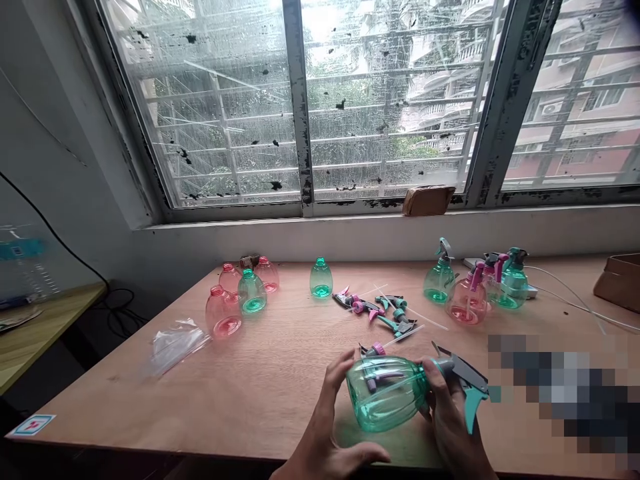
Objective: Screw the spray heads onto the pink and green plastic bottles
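A green transparent spray bottle (387, 393) lies sideways in the air above the table's front edge, base to the left. Its grey and teal trigger head (467, 383) is on the neck, with a thin tube visible inside the body. My right hand (453, 420) grips the bottle around its neck, just below the head. Beside the base, my left hand (327, 427) is open, thumb and fingers spread wide; its fingertips come close to the bottle, and I cannot tell whether they touch. Behind the bottle, a loose pink and grey spray head (376, 349) lies partly hidden.
Several loose trigger heads (397, 323) with tubes lie mid-table. Headless pink bottles (223, 313) and green bottles (321, 279) stand left and centre; bottles with heads (467, 300) stand right. A plastic bag (180, 343) lies left, a brown case (617, 283) far right. A blurred patch covers the right front.
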Tool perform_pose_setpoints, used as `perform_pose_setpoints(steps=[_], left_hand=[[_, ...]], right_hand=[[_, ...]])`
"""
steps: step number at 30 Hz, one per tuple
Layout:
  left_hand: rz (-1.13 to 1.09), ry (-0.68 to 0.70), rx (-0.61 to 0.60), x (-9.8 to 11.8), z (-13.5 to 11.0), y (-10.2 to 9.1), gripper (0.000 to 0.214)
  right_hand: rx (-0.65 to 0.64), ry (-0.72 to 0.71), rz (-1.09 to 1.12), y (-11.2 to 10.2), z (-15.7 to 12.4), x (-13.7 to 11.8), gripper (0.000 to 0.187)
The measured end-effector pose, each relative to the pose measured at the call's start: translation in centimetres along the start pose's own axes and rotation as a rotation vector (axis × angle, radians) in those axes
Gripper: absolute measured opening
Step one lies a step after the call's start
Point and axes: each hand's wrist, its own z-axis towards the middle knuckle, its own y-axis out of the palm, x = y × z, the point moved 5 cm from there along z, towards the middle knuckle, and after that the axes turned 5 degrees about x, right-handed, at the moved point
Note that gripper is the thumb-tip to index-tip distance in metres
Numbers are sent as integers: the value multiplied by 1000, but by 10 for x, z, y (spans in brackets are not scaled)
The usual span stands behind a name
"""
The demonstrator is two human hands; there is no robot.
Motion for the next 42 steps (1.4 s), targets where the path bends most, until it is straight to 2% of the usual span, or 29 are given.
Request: perform_pose_setpoints(steps=[2,5,7,9,13,17,20,24,29,33,35,38,40,42], left_hand=[[-146,-133,2,-2,2,-1,100],[-227,-290,-71,-2,6,2,82],[-185,-307,-78,1,10,2,68],[-166,-299,-38,4,14,-1,63],[-206,-313,23,7,16,-3,65],[-175,-384,81,9,14,-5,72],[-161,-468,61,5,11,-5,79],[-267,-326,68,-1,7,-4,74],[-230,-179,61,-7,2,0,103],[-289,-253,-28,-7,4,4,112],[-310,-305,-59,-6,6,2,106],[-299,-339,-6,-8,7,-3,90],[-338,-316,-15,-10,5,-2,87],[-331,-224,-48,-11,2,2,97]], right_hand=[[-12,-41,31,0,0,0,53],[-47,-107,9,-1,1,2,48],[-44,-113,-14,-2,2,3,50],[-30,-85,-11,-3,2,4,55],[-66,-44,-4,2,-2,4,60],[-58,-121,-30,3,-6,0,57],[-84,-151,-78,2,-5,0,56],[-169,-122,-87,0,1,3,47],[-94,-61,-16,-6,9,9,49],[-69,-49,11,-6,8,10,53],[-88,-62,16,-4,4,8,53],[-139,-84,-21,-1,0,4,49],[-140,-69,-50,-2,0,4,49],[-131,-44,-46,-4,2,5,50]])
